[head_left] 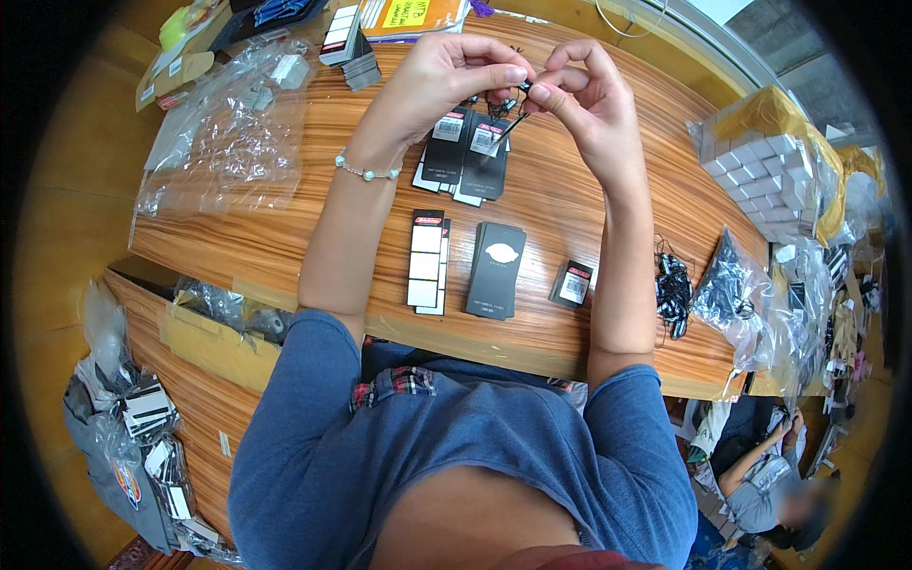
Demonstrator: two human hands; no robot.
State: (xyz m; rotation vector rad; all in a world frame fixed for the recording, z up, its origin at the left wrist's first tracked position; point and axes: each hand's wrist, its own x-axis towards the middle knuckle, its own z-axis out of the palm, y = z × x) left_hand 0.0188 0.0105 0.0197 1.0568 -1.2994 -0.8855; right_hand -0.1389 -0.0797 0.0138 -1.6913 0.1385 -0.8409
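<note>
Above the far middle of the table, my left hand (pixel 463 78) and my right hand (pixel 586 100) come together, their fingertips pinching a thin black cord (pixel 522 106) with a small dark piece on it. Below them lie black hang tags (pixel 484 161) with white stickers, in two overlapping piles, with more dark cords at their tops. Which tag the held cord belongs to, I cannot tell. Nearer to me sit white label strips with black edges (pixel 426 258), a stack of dark grey tags (pixel 495 273) with a white emblem, and a small pile of little black tags (pixel 573 283).
Black cords (pixel 674 293) lie heaped at the right, beside a clear bag of dark cords (pixel 726 277). Wrapped small white boxes (pixel 763 176) stand far right. At the left spreads a clear plastic bag (pixel 233 133); a card stack (pixel 353 57) stands behind. Another person (pixel 760 489) is lower right.
</note>
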